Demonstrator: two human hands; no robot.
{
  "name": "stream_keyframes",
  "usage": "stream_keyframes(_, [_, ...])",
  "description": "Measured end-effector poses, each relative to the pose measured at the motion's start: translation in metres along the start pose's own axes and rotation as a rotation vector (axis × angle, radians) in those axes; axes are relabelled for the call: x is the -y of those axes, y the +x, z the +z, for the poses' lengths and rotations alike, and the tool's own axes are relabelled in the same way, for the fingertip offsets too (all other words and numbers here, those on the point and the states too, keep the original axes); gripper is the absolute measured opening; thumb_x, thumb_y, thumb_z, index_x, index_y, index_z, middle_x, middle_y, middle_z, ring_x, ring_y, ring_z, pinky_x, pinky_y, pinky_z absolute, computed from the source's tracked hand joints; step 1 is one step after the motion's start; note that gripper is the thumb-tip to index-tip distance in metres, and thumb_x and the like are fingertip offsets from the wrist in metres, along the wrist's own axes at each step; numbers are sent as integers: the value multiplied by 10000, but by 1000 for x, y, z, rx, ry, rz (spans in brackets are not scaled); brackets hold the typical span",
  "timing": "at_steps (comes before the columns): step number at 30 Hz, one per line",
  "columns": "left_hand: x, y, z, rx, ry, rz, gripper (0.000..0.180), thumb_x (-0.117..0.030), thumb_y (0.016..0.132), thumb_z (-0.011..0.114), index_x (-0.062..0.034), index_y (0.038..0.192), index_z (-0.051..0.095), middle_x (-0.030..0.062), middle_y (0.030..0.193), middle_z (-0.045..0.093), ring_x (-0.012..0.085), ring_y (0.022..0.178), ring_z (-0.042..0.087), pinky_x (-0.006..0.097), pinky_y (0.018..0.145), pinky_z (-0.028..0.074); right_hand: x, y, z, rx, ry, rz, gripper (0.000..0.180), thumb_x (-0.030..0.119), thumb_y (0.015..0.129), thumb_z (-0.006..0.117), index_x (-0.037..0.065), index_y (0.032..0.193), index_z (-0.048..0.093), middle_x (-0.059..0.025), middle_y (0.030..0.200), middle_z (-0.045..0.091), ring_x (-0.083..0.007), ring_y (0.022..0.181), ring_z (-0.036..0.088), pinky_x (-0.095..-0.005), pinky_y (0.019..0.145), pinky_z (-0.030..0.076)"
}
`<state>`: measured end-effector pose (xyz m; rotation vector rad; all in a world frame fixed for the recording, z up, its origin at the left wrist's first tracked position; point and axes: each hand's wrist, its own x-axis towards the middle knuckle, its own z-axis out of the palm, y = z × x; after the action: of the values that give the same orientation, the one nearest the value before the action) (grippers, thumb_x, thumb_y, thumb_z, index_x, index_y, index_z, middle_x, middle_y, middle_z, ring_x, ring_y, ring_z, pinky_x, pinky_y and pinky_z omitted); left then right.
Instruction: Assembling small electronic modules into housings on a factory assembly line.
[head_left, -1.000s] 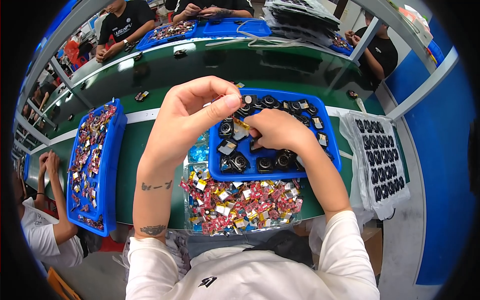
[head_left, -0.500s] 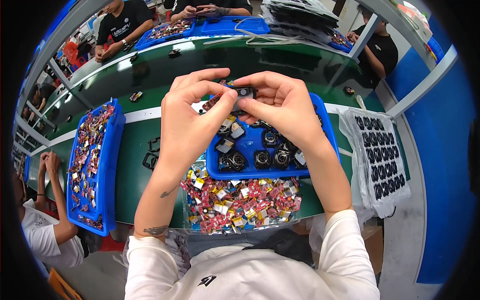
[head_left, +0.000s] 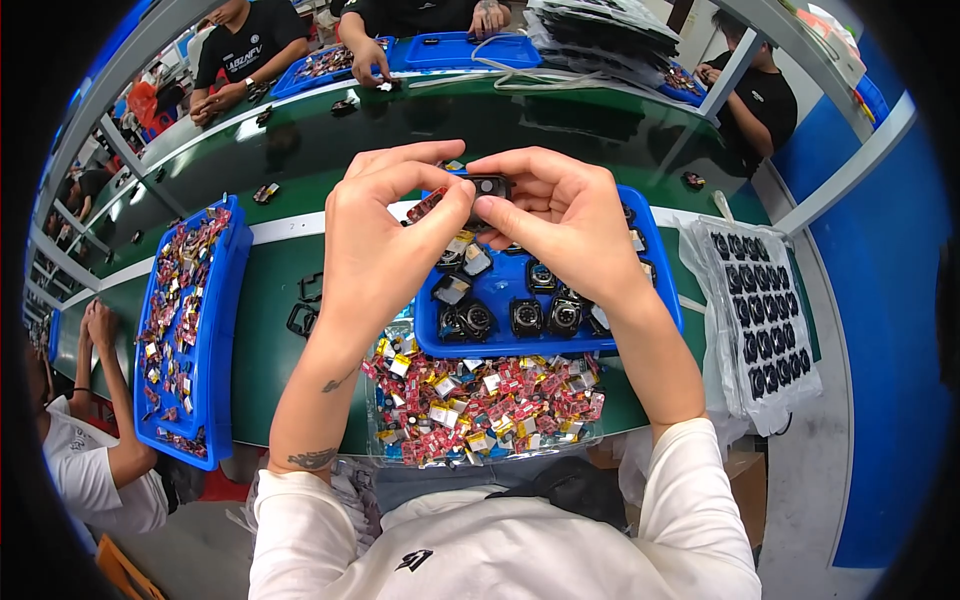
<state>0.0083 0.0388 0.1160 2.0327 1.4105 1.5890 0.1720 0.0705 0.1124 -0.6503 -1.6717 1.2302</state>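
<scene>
Above the far edge of the blue tray point(head_left: 560, 349), my right hand point(head_left: 565, 215) pinches a black smartwatch case point(head_left: 491, 186) between thumb and fingers. The thumb and index finger of my left hand point(head_left: 375, 230) close on the case's left side. A small red-filmed part point(head_left: 425, 205) shows just under the left fingers; whether it hangs from the case or is held apart, I cannot tell. Inside the tray lie several black watch cases point(head_left: 526, 317), some with round sensor backs up. My hands hide the tray's far left part.
Nearer me, a clear tray point(head_left: 375, 455) is heaped with red, yellow and silver parts point(head_left: 480, 410). Left stands a long blue bin point(head_left: 228, 330) of similar parts. Black frames point(head_left: 303, 318) lie beside my left forearm. Right is a white tray of watch cases point(head_left: 765, 310). Co-workers sit across the green conveyor point(head_left: 400, 130).
My hands keep almost the same pose around the watch case. Across the conveyor, a co-worker's hands have parted, one reaching down to the belt. Pieces on the belt have shifted slightly left.
</scene>
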Motion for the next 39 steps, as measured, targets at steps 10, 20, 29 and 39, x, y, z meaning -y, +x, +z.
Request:
stream_keyframes(10, [-1, -1, 4, -46, 42, 25, 86, -107, 723, 672, -28, 746, 696, 111, 990, 681, 238, 995, 572, 346, 871, 439, -7, -2, 4, -90, -85, -115, 182, 34, 834, 606, -31, 1002, 635, -84, 820, 676, -84, 709, 635, -205, 597, 502])
stream_keyframes(20, [-3, -5, 6, -79, -150, -27, 113, -128, 740, 708, -31, 800, 709, 101, 945, 689, 168, 817, 620, 286, 717, 477, 1, -1, -1, -242, -86, -164, 156, 36, 818, 631, -20, 961, 655, -84, 783, 682, -81, 710, 635, -202, 612, 497])
stream_keyframes(29, [-9, -3, -9, 200, -495, -311, 105, -86, 793, 686, 14, 823, 676, 30, 808, 649, 51, 706, 549, 202, 628, 410, 4, 2, -6, -212, 24, -151, 179, 17, 808, 655, -37, 978, 643, -89, 895, 666, -90, 763, 624, -219, 709, 512])
stream_keyframes(39, [-3, 1, -1, 196, -785, -405, 152, -57, 792, 697, 29, 901, 635, 73, 805, 662, 85, 722, 610, 176, 665, 469, 7, -3, -1, -238, -35, -226, 156, -13, 785, 643, -31, 939, 660, -68, 821, 670, -80, 713, 632, -188, 612, 516])
